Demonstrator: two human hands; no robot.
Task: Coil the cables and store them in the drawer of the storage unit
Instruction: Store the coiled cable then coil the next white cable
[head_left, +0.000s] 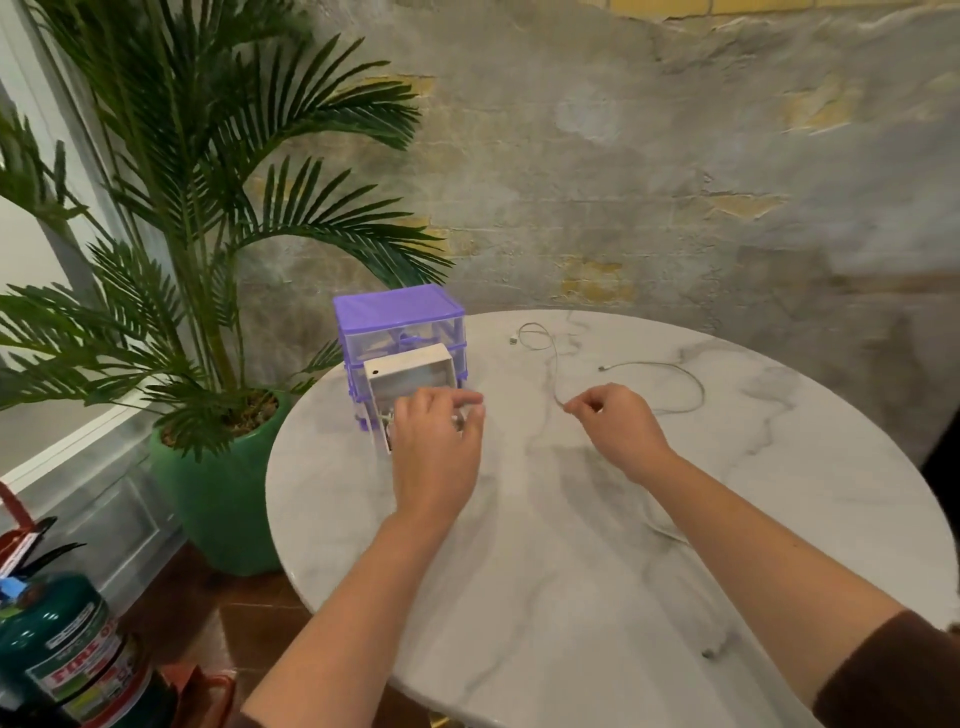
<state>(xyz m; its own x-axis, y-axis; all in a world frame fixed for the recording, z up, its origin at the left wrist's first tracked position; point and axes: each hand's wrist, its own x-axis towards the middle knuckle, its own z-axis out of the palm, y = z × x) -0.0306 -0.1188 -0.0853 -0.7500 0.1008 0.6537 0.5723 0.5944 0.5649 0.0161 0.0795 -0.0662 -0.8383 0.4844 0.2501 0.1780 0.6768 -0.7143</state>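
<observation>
Nearest, both forearms reach out over the marble surface (545, 597). The left hand (434, 457) hovers over the pulled-out drawer (410, 376), its fingers (460, 400) curled down around something small and pale, probably a coiled cable going in, though the hand hides most of it. To its right, the right hand (618, 434) pinches the loose white cable (558, 374) between thumb and forefinger, the other fingers curled in.

Beyond the right fingertips that cable runs away across the surface to a small loop and plug, with another strand curving off to the right. Just past the left fingers stands the purple storage unit (400, 325), at the surface's edge.

The risk, as I judge it: the drawer overhangs toward the person, so a downward push could tip the light unit. Dragging the cable one-handed could snag or tangle its far loop.
</observation>
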